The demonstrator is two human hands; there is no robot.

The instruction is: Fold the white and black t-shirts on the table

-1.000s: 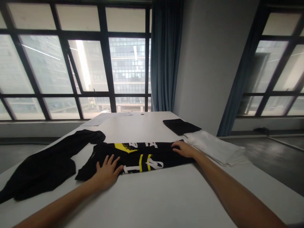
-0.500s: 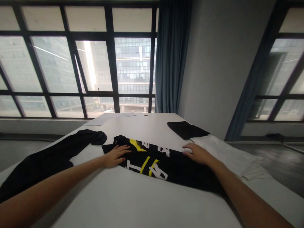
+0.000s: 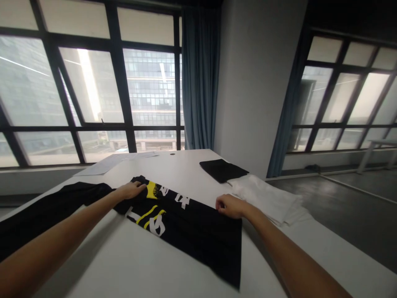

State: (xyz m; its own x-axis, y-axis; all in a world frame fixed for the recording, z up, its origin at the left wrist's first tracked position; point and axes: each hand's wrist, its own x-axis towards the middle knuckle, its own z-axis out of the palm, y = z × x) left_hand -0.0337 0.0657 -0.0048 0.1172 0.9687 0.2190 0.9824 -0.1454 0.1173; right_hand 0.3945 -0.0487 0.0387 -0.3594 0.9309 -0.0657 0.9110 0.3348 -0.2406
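Observation:
A black T-shirt [image 3: 198, 223] with a yellow and white print lies across the table in a long folded strip, its hem end spread toward me at the right. My left hand [image 3: 132, 190] pinches its far edge near the collar end, beside the yellow patch. On the same edge, farther right, my right hand [image 3: 231, 205] has its fingers curled on the cloth; the fingertips are partly hidden. Left of the shirt and partly behind my left forearm lies another dark garment [image 3: 62, 203].
A folded black cloth [image 3: 221, 170] and a folded white garment [image 3: 263, 196] lie along the table's right side. Sheets of paper [image 3: 101, 164] rest at the far left of the white table [image 3: 149, 267]. Windows, a blue curtain [image 3: 201, 78] and a pillar stand beyond.
My view has turned to the right. My left hand has gone from lying flat on the shirt to pinching its far edge. My right fingers have curled in, and the hem end now shows flatter.

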